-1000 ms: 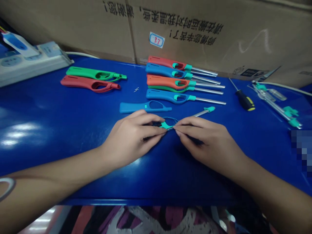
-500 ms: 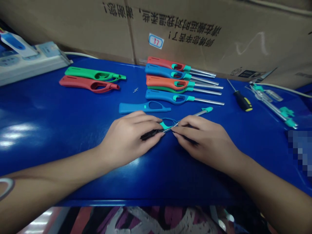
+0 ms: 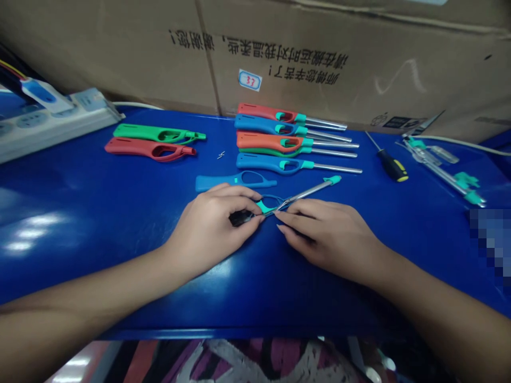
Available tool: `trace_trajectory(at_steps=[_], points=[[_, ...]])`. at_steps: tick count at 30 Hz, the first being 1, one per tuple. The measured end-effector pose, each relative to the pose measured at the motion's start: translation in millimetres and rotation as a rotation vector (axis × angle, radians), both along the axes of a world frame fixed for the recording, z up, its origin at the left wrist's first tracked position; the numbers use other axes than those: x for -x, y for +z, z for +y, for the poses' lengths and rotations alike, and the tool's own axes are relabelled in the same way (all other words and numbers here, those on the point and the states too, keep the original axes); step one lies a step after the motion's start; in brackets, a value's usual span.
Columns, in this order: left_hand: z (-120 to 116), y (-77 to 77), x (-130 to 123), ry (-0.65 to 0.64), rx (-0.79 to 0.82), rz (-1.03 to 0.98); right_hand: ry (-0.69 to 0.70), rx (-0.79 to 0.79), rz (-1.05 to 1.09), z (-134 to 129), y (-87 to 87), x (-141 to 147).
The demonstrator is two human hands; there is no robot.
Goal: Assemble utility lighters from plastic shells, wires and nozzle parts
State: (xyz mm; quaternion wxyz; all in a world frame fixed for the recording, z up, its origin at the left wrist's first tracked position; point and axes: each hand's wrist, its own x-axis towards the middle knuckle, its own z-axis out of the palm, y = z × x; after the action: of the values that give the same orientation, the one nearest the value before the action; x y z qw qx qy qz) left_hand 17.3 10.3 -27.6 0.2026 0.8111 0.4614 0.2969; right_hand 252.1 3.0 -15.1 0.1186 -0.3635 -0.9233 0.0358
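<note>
Opened-up lighter (image 3: 263, 207) sits dead centre of the frame, lying on the blue desk (image 3: 247, 298) with its insides showing, and pretty much everything at this moment hinges on the metal tube (image 3: 309, 192). That tube points on a slant from the middle toward the upper right, teal cap (image 3: 332, 180) at the far end, and it passes just above the fingers of the right hand (image 3: 333, 226), so that's the nearer hand by a good bit. The left hand (image 3: 217, 218) has the handle end instead: thumb and fingers are curled in close around it, tips right at the teal trigger, something dark showing under the palm. Right hand is palm down with bent fingers, fingertips at the thin wires where the tube meets the body, thumb a little apart below. Honestly can't tell if it's actually pinching a wire or only touching. Both forearms angle in from the lower corners, so the two hands face each other with a narrow gap between them. Just above the left hand there's a loose blue shell half (image 3: 215, 183), with a few tiny screws (image 3: 221, 155) further up. Screwdriver (image 3: 393, 166) is lying over in the right part of the frame, well apart from either hand.
</note>
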Motion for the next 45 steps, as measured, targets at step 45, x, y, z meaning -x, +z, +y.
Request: trace_trajectory(at_steps=[45], points=[[-2.3, -6.8, 2.1, -0.159, -0.247, 0.091, -0.092, 0.149, 0.089, -3.0, 3.1, 1.5]])
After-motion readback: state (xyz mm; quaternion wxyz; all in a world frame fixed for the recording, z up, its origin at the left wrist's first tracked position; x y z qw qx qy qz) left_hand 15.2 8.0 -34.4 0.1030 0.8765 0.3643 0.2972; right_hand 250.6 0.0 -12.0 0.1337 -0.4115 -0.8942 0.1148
